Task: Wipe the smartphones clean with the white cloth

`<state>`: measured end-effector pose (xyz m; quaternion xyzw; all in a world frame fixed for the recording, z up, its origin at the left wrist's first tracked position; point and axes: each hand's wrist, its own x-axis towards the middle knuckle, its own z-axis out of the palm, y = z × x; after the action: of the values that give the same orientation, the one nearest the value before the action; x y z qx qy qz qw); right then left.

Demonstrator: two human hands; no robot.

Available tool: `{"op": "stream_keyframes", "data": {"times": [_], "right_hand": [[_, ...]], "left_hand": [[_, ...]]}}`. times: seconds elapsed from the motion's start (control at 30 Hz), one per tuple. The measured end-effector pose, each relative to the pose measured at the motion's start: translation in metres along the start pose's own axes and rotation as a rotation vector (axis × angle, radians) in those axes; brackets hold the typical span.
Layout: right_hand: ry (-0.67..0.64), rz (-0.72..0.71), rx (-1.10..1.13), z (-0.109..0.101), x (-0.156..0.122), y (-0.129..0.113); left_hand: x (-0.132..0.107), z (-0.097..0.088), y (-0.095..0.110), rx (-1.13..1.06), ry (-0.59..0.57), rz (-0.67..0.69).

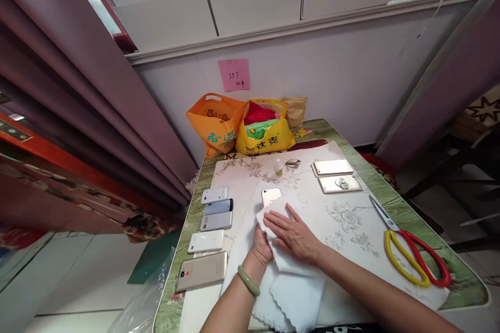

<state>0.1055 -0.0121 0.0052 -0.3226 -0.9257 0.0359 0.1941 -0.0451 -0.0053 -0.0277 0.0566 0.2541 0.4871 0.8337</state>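
My right hand (294, 237) lies flat with fingers spread on a white cloth (291, 265) in the middle of the table. My left hand (261, 246), with a green bangle on the wrist, sits partly under the right hand and grips the cloth's left edge. The cloth covers most of a white phone (270, 195) whose top end sticks out just beyond my fingers. More white cloths (297, 299) with scalloped edges lie under my forearms.
Several phones (213, 216) lie in a column along the table's left edge. Two more phones (336, 176) rest at the back right. Red-and-yellow scissors (410, 250) lie at the right. A small bottle (278, 167), an orange bag (215, 124) and a yellow bag (264, 130) stand at the back.
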Motion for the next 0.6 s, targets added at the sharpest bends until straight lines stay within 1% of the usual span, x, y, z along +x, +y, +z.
{"op": "stream_keyframes", "data": {"times": [0.07, 0.13, 0.2, 0.23, 0.3, 0.37, 0.43, 0.5, 0.53, 0.6], "right_hand": [[0.019, 0.119, -0.034, 0.003, 0.018, 0.011], [0.045, 0.263, -0.081, 0.006, 0.03, 0.018], [0.079, 0.359, -0.114, 0.009, 0.029, 0.017], [0.097, 0.371, -0.12, 0.009, 0.023, 0.014], [0.116, 0.321, -0.11, 0.007, 0.005, 0.005], [0.106, 0.198, -0.079, 0.002, -0.016, -0.006], [0.089, 0.069, -0.041, -0.004, -0.03, -0.014], [0.073, -0.021, -0.012, -0.008, -0.031, -0.016], [0.07, -0.041, -0.005, -0.009, -0.027, -0.014], [0.075, -0.033, -0.005, -0.009, -0.013, -0.008]], "left_hand": [[0.002, 0.004, -0.001, -0.019, -0.007, -0.024], [0.002, 0.01, -0.001, -0.041, -0.032, -0.015], [0.001, 0.016, -0.001, -0.052, -0.04, 0.002], [0.0, 0.018, -0.001, -0.051, -0.029, -0.001], [-0.002, 0.022, 0.001, -0.043, 0.013, 0.0], [-0.004, 0.025, 0.002, -0.035, 0.053, 0.015], [-0.006, 0.028, 0.003, -0.025, 0.074, 0.024], [-0.007, 0.027, 0.003, -0.008, 0.073, 0.001], [-0.008, 0.026, 0.003, -0.001, 0.067, -0.002], [-0.008, 0.02, 0.001, 0.014, 0.039, 0.022]]}}
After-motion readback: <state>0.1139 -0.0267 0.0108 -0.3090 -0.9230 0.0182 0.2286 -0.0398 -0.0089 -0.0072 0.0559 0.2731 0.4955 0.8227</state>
